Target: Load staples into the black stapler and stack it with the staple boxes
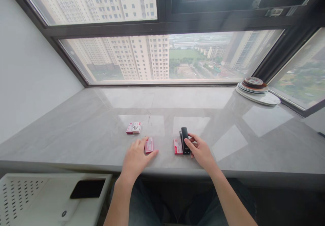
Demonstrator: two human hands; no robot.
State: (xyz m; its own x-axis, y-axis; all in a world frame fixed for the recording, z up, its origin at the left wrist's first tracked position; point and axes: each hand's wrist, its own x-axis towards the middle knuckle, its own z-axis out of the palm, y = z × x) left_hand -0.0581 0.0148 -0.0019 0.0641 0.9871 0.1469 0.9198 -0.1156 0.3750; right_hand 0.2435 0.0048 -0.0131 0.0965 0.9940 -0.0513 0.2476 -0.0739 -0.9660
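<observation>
My left hand (137, 158) is spread around a small red-and-white box (149, 145) lying on the counter. Its fingers reach the box's left and far side, while the thumb stands a little off to the right. A black stapler (185, 140) is gripped in my right hand (200, 151), thumb on top and fingers along its right side. Against the stapler's left side lies another red-and-white box (178, 146), which it may partly cover. Farther back on the left, red-and-white small boxes (133, 128) lie together; I cannot tell exactly how they overlap.
The glossy grey counter (88, 134) runs up to a dark-framed window (162, 28). Stacked round plates or mats (254, 88) sit in the far right corner. Below the counter's front edge at left is a white perforated basket (30, 205) with a black phone-like slab (87, 189).
</observation>
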